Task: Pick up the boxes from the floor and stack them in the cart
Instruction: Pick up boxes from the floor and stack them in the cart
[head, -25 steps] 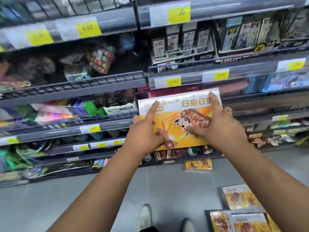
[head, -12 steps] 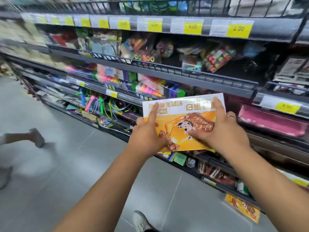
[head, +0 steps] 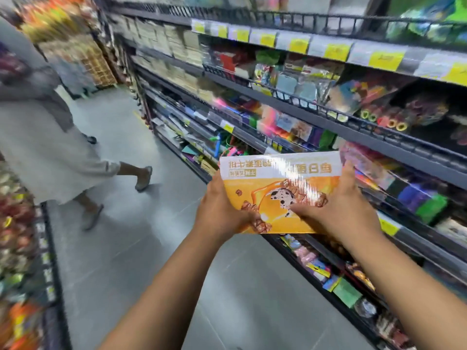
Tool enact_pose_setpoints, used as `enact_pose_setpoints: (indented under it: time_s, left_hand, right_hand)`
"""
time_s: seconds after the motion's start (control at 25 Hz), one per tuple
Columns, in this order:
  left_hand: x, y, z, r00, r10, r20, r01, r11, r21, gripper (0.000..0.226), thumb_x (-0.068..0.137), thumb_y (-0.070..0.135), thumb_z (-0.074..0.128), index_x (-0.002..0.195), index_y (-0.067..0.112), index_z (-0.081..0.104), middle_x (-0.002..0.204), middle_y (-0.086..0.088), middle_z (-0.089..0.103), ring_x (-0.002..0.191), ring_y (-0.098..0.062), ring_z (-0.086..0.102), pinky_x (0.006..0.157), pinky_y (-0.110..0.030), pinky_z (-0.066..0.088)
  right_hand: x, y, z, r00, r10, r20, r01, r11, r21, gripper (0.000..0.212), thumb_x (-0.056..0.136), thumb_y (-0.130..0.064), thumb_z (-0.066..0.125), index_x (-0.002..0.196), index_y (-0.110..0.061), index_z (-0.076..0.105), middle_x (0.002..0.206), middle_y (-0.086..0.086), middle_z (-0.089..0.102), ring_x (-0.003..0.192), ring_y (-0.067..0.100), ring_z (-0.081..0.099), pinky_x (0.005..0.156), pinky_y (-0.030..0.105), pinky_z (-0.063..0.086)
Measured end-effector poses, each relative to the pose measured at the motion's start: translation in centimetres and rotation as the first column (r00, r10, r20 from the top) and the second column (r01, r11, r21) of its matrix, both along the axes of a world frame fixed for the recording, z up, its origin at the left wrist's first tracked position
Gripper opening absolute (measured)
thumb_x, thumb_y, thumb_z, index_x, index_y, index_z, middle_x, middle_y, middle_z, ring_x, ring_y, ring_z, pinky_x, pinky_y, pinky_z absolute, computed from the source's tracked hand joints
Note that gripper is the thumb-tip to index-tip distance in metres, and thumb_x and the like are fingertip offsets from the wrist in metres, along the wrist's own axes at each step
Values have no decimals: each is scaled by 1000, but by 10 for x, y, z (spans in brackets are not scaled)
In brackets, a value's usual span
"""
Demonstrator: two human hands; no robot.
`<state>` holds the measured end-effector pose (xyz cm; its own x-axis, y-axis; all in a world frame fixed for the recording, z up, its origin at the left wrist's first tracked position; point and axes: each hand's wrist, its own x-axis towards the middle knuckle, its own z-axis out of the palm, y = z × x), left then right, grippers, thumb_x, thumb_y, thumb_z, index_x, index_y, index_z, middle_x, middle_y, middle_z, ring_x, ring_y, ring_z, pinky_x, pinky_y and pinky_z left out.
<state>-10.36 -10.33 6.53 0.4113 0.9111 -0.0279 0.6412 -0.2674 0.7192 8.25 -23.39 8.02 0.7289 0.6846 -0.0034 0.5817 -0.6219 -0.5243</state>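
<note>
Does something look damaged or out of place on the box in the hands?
Nothing stands out. The orange box looks intact, with only glare on its glossy wrap. The left hand and the right hand grip its two sides.

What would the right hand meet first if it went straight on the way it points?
The right hand grips the box by its right edge and points up toward the shelf. It would probably meet the pink packs under that shelf's lip first; depth is hard to judge.
</note>
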Motion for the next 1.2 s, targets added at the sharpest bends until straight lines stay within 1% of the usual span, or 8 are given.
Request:
enact_pose_setpoints:
  time_s: [0.08,0.16,0.24,0.4,0.6,0.92,1.04,1.2]
  left_hand:
    - [-25,32,3,999,48,13,-48,999,2,108,48,38,91,137,31,32,128,4,51,117,-22,51,96,-42,46]
    - [-45,58,7,996,90,14,-90,996,6,106,48,36,91,136,30,34,127,3,52,116,-23,53,96,-42,47]
    - [-66,83,6,990,135,36,-135,991,10,104,44,37,90,132,30,37,126,3,53,116,-23,53,96,-44,47]
    - [-98,128,0,963,262,63,-262,965,0,113,36,43,87,135,30,34,128,-1,50,120,-25,49,100,-46,45]
    - [-124,187,-9,912,408,30,-409,913,12,108,46,35,92,137,25,35,131,0,50,121,-24,49,101,-44,44]
    - [-182,273,-11,745,667,9,-667,745,6,107,50,37,92,137,23,32,129,-2,48,119,-24,49,99,-40,43]
    - [-221,308,-11,683,730,24,-730,683,11,111,49,36,93,141,23,31,132,-2,46,121,-23,46,101,-40,41]
    - [-288,365,-20,641,766,48,-767,641,18,115,50,36,93,144,23,29,136,-2,45,124,-20,44,100,-35,41]
  right_hand:
    - [-15,45,-3,999,51,0,-51,999,12,139,46,-75,76,150,-11,9,142,18,46,124,35,51,92,46,46]
    - [-28,79,-6,995,101,-12,-100,994,42,135,40,-78,73,145,-10,20,135,16,51,120,35,53,90,45,48]
    - [-41,117,-7,987,157,-16,-156,986,51,132,40,-75,76,143,-11,24,133,14,52,118,34,54,87,45,48]
    - [-61,191,-13,961,277,-8,-276,960,44,130,42,-71,81,143,-13,22,136,13,48,118,34,54,86,45,50]
    - [-80,285,-25,906,422,-24,-422,906,26,129,43,-70,82,142,-15,21,137,12,48,117,33,55,83,43,49]
    - [-142,443,-16,726,687,-11,-687,726,-7,133,48,-70,80,148,-13,14,142,14,44,126,31,47,93,42,44]
    - [-185,498,-15,661,750,-38,-750,661,-9,134,47,-71,80,148,-14,12,145,14,40,128,31,46,95,43,44]
    - [-254,572,-21,598,801,-35,-801,598,-24,132,49,-71,79,147,-13,13,142,15,43,125,32,47,95,42,43]
